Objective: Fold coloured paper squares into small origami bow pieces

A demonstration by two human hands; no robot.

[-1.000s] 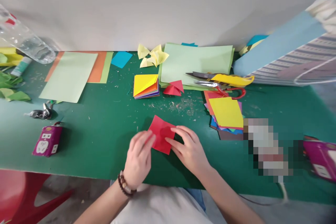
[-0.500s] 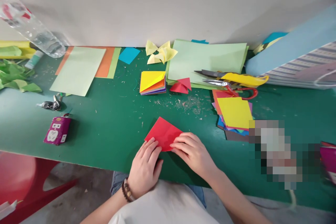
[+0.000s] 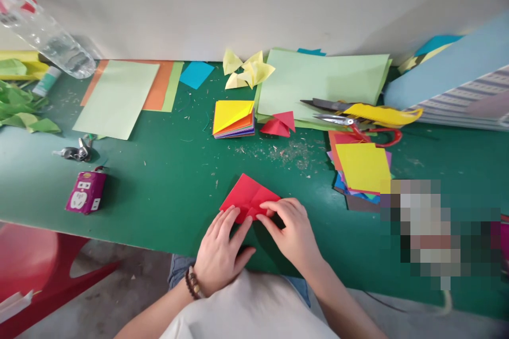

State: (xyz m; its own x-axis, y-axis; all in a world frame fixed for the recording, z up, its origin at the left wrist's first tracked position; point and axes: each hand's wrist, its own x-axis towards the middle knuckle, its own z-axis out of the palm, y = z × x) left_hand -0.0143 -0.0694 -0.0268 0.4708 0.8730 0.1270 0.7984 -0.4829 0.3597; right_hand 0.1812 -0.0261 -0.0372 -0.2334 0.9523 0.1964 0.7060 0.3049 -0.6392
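Observation:
A red sheet of origami paper (image 3: pixel 247 190) lies on the green table in front of me, one corner pointing away. Creases cross its middle. My left hand (image 3: pixel 222 243) rests flat with fingers apart, fingertips on the paper's near left edge; a beaded bracelet circles that wrist. At the near right edge, my right hand (image 3: pixel 292 225) pinches the paper between thumb and fingers. Beyond it sit a stack of coloured paper squares (image 3: pixel 233 118) and a small folded red piece (image 3: pixel 279 125). The paper's near corner is partly hidden by my fingers.
Scissors (image 3: pixel 350 121) and a yellow-handled cutting tool (image 3: pixel 377 113) lie across green sheets (image 3: pixel 318 77). Coloured squares (image 3: pixel 363 167) are piled at right. A purple power socket (image 3: pixel 85 193), keys (image 3: pixel 77 152) and a plastic bottle (image 3: pixel 59 47) stand left. Paper scraps dot the table (image 3: pixel 167 180).
My right fingers have curled into a pinch at the near right edge of the red paper. My left index finger has shifted right along the near edge. The camera view has shifted slightly.

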